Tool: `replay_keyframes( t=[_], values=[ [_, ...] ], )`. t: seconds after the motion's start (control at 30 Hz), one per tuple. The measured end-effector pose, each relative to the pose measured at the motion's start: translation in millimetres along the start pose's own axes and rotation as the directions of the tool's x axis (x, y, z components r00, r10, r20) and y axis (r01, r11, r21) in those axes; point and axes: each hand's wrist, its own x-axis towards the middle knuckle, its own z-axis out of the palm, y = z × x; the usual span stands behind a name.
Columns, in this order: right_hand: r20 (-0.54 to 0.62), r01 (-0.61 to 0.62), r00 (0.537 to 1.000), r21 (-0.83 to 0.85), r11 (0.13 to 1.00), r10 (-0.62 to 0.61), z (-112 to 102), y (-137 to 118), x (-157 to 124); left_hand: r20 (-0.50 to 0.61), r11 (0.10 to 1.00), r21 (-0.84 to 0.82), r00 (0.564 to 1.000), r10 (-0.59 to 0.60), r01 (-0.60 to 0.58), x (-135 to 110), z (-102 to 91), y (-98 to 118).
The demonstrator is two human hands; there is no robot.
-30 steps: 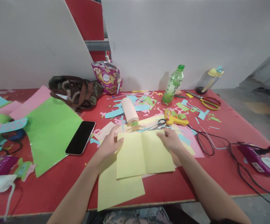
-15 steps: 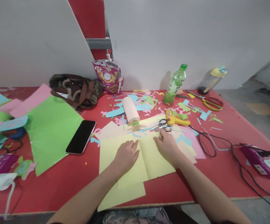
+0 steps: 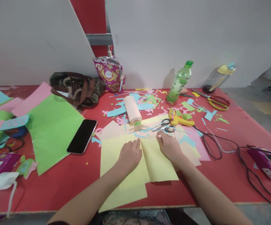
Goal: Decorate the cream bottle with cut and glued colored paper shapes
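Observation:
A creased sheet of yellow paper [image 3: 157, 165] lies in front of me, its right half bowed up off the table. My right hand [image 3: 169, 146] pinches the upper edge of that raised half. On the left half rests my left hand [image 3: 130, 154], fingers curled together and pressing by the crease. Another yellow sheet [image 3: 126, 200] shows beneath it at the table's front. Just beyond the right fingers lie black-handled scissors [image 3: 165, 126] and a yellow hot glue gun [image 3: 179, 118]. A pale paper-wrapped cylinder [image 3: 132, 109] with a green end lies behind the yellow paper.
Paper scraps [image 3: 147, 101] litter the back of the red table [image 3: 62, 187]. Left are a phone [image 3: 82, 137], green sheets [image 3: 53, 128] and a bag [image 3: 79, 89]. A snack bag [image 3: 109, 74], green bottle [image 3: 179, 82] and pliers [image 3: 216, 101] stand or lie behind. Cords run right to a purple box [image 3: 268, 164].
The right half of the yellow paper has bowed up more in my right hand. My left fingers have drawn closer together. The view has shifted slightly.

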Motion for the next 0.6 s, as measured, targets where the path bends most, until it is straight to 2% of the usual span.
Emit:
replay_keyframes(
  t=[0.2, 0.3, 0.4, 0.5, 0.6],
  values=[
    [-0.016, 0.056, 0.998, 0.077, 0.995, -0.055, 0, 6, 1, -0.026, 0.999, -0.037, 1.000, -0.013, 0.012, 0, 1.5, 1],
    [-0.021, 0.014, 1.000, 0.206, 0.979, -0.010, -3, 10, 3, -0.010, 0.999, -0.023, 1.000, -0.024, 0.024, -1, 0.2, 1],
    [0.019, -0.063, 0.998, 0.301, 0.952, 0.059, -8, 12, 5, 0.002, 0.999, -0.006, 0.999, -0.032, 0.032, -2, -2.2, 1],
    [0.047, -0.060, 0.998, 0.331, 0.942, 0.047, -12, 13, 5, -0.030, 0.999, -0.027, 0.999, -0.037, 0.036, -3, -3.4, -2],
    [-0.024, -0.045, 0.998, 0.360, 0.932, 0.057, -10, 11, 5, -0.086, 0.994, -0.113, 0.996, -0.006, -0.004, -4, -1.5, -6]
  ],
)
